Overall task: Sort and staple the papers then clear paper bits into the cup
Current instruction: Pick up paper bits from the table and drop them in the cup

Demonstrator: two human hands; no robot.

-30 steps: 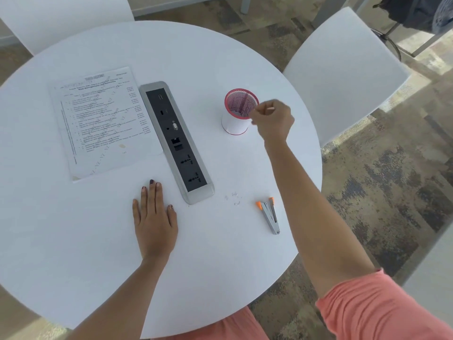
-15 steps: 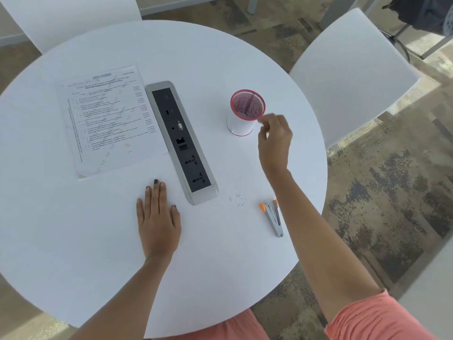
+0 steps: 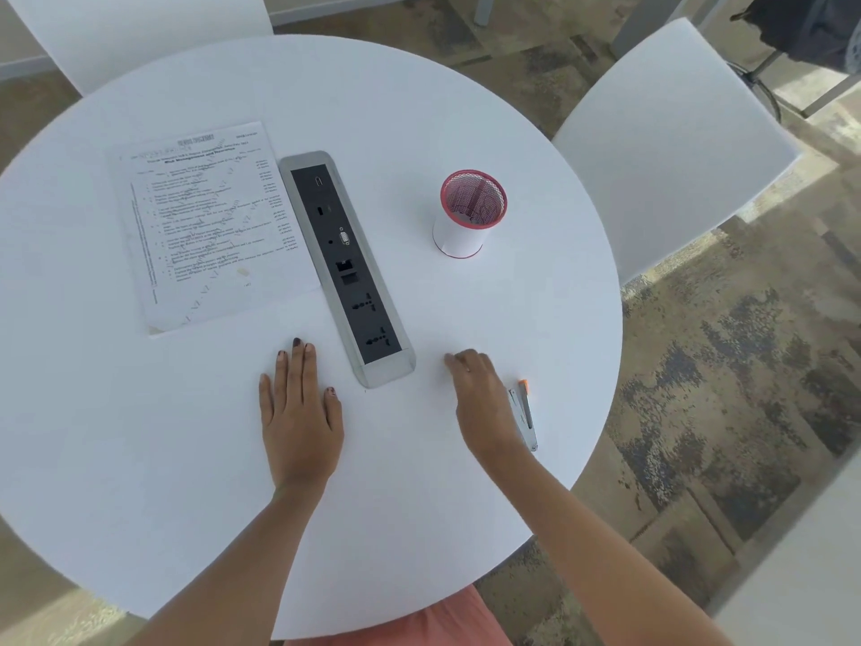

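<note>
A printed stack of papers lies flat at the left of the round white table. A white cup with a red mesh rim stands right of centre. A small grey stapler with orange tips lies near the table's right edge. My left hand rests flat on the table, fingers together, holding nothing. My right hand is down on the table just left of the stapler, fingers curled with the tips on the surface. It covers the spot where the paper bits lay; the bits are hidden.
A grey socket strip is set in the table between the papers and the cup. White chairs stand at the right and at the back left. Patterned carpet lies beyond the table edge.
My right hand has come back from the cup's rim and dropped to the table beside the stapler, over the paper bits. My left hand has stayed flat in place.
</note>
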